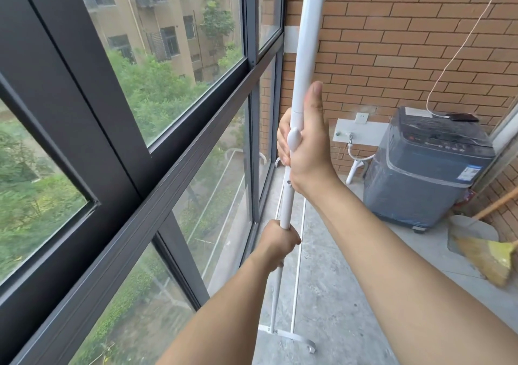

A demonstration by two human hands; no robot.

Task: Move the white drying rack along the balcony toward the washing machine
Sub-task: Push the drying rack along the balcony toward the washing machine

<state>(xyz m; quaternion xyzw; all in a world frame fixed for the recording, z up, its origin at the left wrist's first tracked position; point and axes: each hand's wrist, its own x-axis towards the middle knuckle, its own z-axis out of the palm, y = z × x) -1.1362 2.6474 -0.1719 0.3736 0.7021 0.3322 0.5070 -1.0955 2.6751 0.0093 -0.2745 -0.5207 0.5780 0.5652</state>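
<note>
Both hands are clenched round the upright pole of the white drying rack [304,42], which stands hard by the window [157,64] — the right hand [308,146] higher, at a plastic joint, the left hand [277,242] lower on the thinner tube. The pole's long axis runs near vertical, its base foot [288,335] resting on the concrete floor [336,294] close to the person, and the washing machine [426,168] lies ahead and to the right in the far corner, so the rack must travel forward along the glass. The pole's top is cut off by the frame's edge, the left fingers curl out of sight behind the tube, and whether the foot carries wheels is hard to make out — a broom [487,255] leans near the machine.
</note>
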